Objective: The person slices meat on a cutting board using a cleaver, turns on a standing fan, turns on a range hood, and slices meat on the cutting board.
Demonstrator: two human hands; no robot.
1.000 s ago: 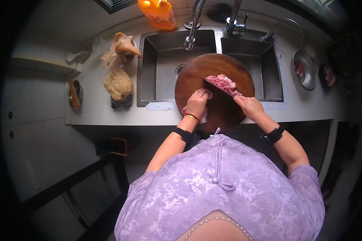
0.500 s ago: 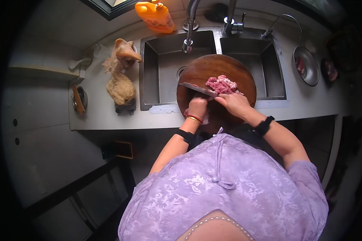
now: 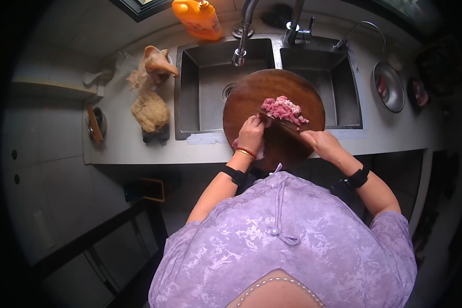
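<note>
A round wooden board (image 3: 246, 87) lies across the front of the double sink. Chopped pink meat (image 3: 283, 110) is heaped on its middle. My right hand (image 3: 322, 143) is closed round the handle of a knife (image 3: 285, 126), whose dark blade slants up and left between the heap and my left hand. My left hand (image 3: 252, 132), fingers bent together, presses on a piece of meat (image 3: 262, 151) at the board's lower left, close to the blade. Part of that piece is hidden under the hand.
The sink (image 3: 200, 84) with its faucet (image 3: 239, 55) lies behind the board. At left are a loofah-like bundle (image 3: 151, 112), a pale fleshy item (image 3: 156, 62) and a small bowl (image 3: 102, 126). An orange jug (image 3: 197, 20) stands behind; a metal bowl (image 3: 393, 95) is at right.
The knife first swung up and left over my left hand, then came back right and down with my right hand. My left hand has stayed near the same spot on the meat.
</note>
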